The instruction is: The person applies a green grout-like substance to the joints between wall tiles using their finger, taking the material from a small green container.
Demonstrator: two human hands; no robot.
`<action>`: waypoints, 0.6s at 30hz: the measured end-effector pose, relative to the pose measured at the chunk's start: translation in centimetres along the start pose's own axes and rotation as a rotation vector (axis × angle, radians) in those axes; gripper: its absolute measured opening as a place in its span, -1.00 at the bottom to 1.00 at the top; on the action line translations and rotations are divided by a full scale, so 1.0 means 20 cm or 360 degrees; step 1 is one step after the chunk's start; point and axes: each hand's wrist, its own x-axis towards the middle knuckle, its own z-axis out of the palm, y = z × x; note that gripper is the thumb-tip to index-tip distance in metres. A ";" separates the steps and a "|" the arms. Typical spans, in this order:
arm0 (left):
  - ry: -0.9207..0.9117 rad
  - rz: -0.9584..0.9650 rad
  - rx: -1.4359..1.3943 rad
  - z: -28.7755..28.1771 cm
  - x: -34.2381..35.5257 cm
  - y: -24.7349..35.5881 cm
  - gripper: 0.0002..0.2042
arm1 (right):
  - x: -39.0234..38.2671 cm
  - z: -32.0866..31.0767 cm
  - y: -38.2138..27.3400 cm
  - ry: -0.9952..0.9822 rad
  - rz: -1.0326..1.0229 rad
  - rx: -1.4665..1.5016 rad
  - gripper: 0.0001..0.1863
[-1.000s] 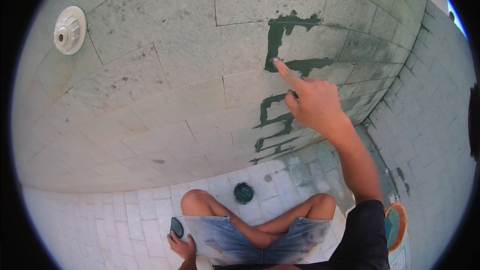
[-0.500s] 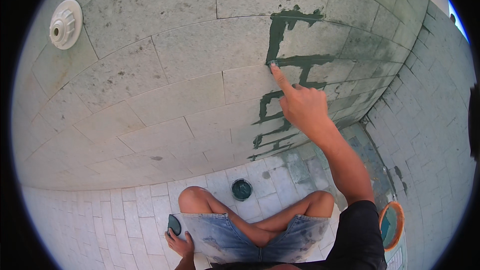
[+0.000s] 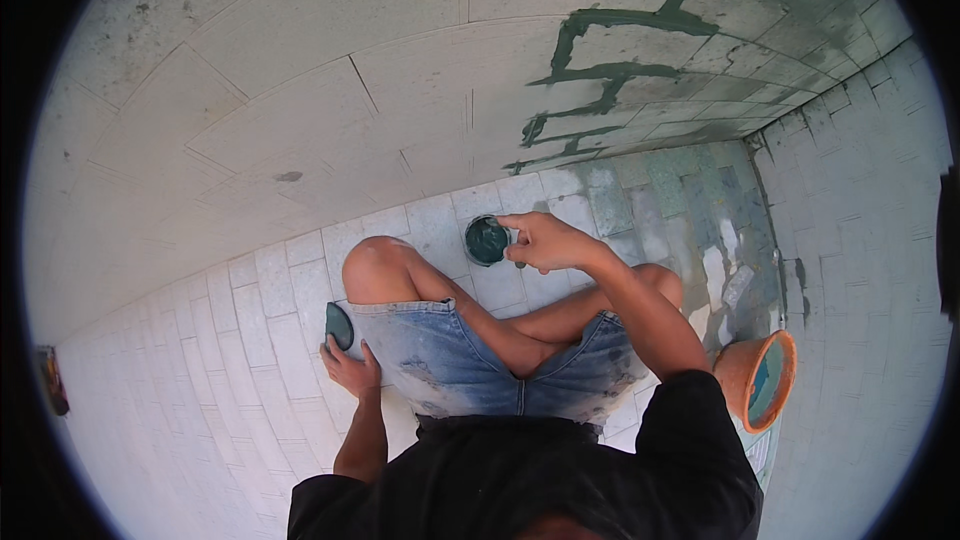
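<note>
Head view, and the action is at the small round cup (image 3: 487, 241) of dark green paste, standing on the pale tiled floor (image 3: 283, 325) between the crossed legs (image 3: 487, 320) and the wall (image 3: 300, 130). Right hand (image 3: 548, 242) right there at the cup's right side, index finger stretched to the rim, thumb below and apart from it; whether they pinch the rim, I cannot tell. Over on the left, the left hand (image 3: 351, 368) is low beside the thigh, fingertips at the lower end of a rounded dark green pad (image 3: 339, 327); grasping or merely touching, I can't tell. Green smears (image 3: 570, 35) trace the wall's joints, and an orange bucket (image 3: 735, 370) sits beyond the right knee!
</note>
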 end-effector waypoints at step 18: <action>0.0091 0.0050 -0.0063 0.00 0.02 0.03 -0.21 | 0.31 0.43 0.41 0.0115 0.0510 0.0350 -0.23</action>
